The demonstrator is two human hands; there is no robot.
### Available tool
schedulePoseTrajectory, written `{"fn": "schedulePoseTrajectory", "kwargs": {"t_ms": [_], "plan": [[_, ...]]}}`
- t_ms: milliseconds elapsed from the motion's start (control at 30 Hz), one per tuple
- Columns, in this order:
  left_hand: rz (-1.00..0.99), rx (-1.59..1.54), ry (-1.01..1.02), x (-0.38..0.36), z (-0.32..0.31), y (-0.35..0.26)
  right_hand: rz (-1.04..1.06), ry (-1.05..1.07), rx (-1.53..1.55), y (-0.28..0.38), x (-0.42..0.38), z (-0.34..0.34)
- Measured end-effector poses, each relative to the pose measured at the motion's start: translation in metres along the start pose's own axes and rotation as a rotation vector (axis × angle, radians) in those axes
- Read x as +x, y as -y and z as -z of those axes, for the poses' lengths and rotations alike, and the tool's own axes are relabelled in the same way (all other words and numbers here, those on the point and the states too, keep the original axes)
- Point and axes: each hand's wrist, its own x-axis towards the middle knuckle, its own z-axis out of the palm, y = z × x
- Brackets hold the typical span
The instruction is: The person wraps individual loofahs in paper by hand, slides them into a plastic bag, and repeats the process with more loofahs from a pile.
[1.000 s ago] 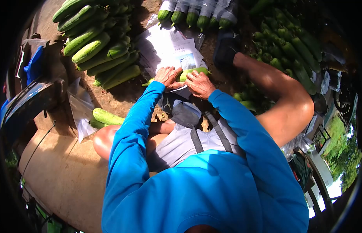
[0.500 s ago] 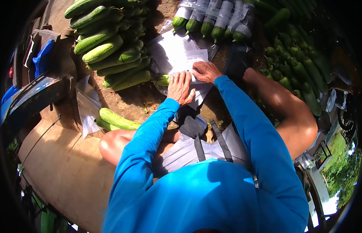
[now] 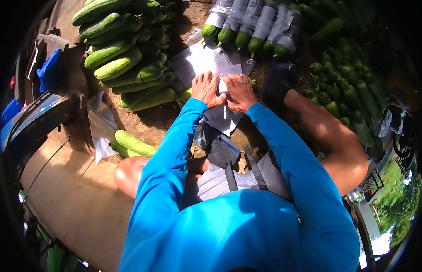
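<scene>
A green cucumber (image 3: 185,94) lies across printed paper sheets (image 3: 197,62) on the ground, its two ends showing past my hands. My left hand (image 3: 205,89) is curled over its left part, fingers together. Close beside it, my right hand (image 3: 240,92) bends over the right part, with paper around the cucumber between them. The undersides of my fingers are hidden. Just beyond the sheets lie several paper-wrapped cucumbers (image 3: 244,28) with clear plastic over them.
Bare cucumbers (image 3: 116,68) are stacked at the left, and another heap (image 3: 351,84) lies in shade at the right. A clear plastic bag (image 3: 101,131) and two cucumbers (image 3: 135,144) sit near my left knee. My dark shoe (image 3: 279,80) is right of the paper.
My left hand has shifted slightly up and left, its fingers now curled instead of flat. My right hand has turned and come down over the cucumber, whose right end now shows.
</scene>
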Motion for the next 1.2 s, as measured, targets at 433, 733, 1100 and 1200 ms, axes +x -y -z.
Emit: {"fn": "schedulePoseTrajectory", "kwargs": {"t_ms": [433,733,1100,1200], "plan": [[-0.121,0.09,-0.095,-0.045,0.01,-0.023,0.073,0.392,-0.212,-0.033,0.085,0.01],[-0.2,0.025,-0.24,-0.068,0.05,-0.036,-0.787,1.007,1.531,-0.014,0.028,0.092],[-0.402,-0.505,-0.367,-0.02,0.098,-0.052,-0.848,1.378,2.08,-0.033,0.02,0.182],[-0.241,-0.664,-0.264,-0.024,0.086,-0.055,-0.566,0.897,1.146,-0.09,0.051,0.194]]}}
